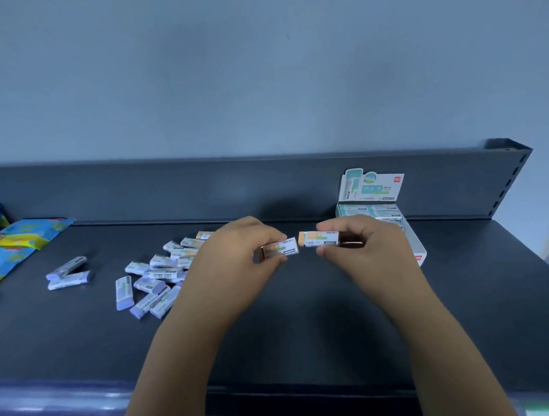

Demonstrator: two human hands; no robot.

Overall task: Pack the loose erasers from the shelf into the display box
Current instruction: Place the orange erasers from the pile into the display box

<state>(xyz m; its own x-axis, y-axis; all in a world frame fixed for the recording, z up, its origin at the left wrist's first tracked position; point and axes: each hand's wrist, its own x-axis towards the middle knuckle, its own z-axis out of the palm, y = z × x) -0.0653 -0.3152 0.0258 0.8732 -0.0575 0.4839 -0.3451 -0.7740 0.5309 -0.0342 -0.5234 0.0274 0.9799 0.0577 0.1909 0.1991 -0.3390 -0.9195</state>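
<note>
Looking down, we saw the dark shelf (302, 331) fill the lower half of the view. Its raised back panel (204, 191) ran along the far side under a plain blue-grey wall (262, 68). Our bare forearms reached in from the near edge and met above the middle of the shelf.

Our left hand (237, 255) pinched the first eraser (281, 248) between thumb and curled fingers. Our right hand (362, 251) pinched the second eraser (319, 238) the same way. The two were held end to end with a narrow gap between them.

Yellow-and-blue packets (22, 238) lay at the far left, cut off by the frame.

The display box (419, 252) stood at the right against the back panel, with its header card (372, 189) upright. Some packed erasers (373, 212) showed at its back. Our right hand stood in the way of most of its tray, so we could not tell how full it was.

The pile of loose erasers (154, 274) lay scattered on the shelf left of centre, and our left hand hid its right edge. A separate pair of erasers (68, 272) lay side by side further left, apart from the pile and near the packets.
</note>
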